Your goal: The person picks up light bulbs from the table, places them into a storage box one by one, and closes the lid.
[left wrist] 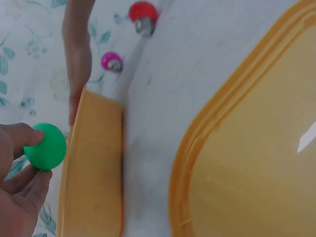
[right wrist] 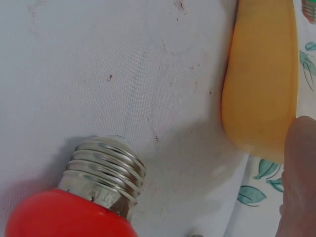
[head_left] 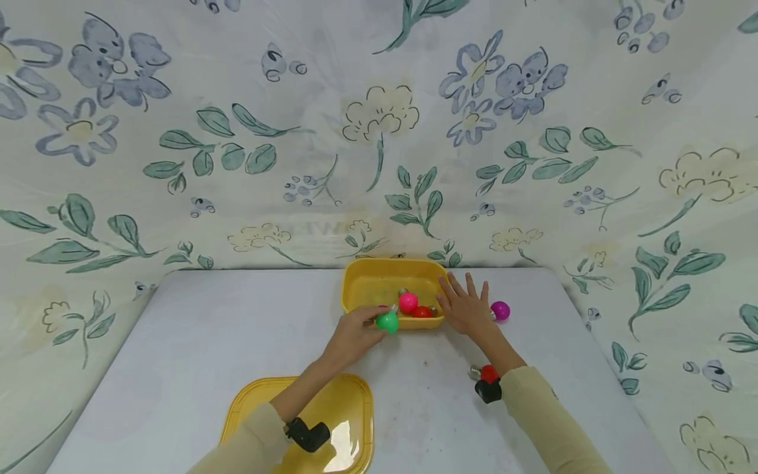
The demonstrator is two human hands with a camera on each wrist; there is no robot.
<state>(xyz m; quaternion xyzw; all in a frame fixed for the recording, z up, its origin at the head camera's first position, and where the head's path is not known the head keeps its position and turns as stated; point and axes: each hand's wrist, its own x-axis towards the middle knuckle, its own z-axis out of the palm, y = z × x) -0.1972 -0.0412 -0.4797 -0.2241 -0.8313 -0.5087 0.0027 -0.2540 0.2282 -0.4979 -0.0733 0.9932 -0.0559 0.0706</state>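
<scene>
My left hand (head_left: 355, 336) pinches a green light bulb (head_left: 387, 322) between thumb and fingers at the front left rim of the yellow tub (head_left: 367, 280). In the left wrist view the green bulb (left wrist: 47, 147) shows its round end beside the tub's wall (left wrist: 96, 158). Inside the tub lie a pink bulb (head_left: 408, 302) and a red bulb (head_left: 422, 312); another is partly hidden behind the left hand. With fingers spread, my right hand (head_left: 468, 309) rests at the tub's right end. In the right wrist view only part of this hand (right wrist: 302, 173) shows against the tub (right wrist: 261, 74).
A purple bulb (head_left: 500, 311) lies on the white table (head_left: 195, 329) right of the right hand. Another red bulb (head_left: 489, 374) lies under the right wrist, its metal screw base (right wrist: 106, 168) showing closely. The yellow lid (head_left: 364, 421) lies flat beneath the left forearm. Floral cloth (head_left: 320, 145) hangs behind.
</scene>
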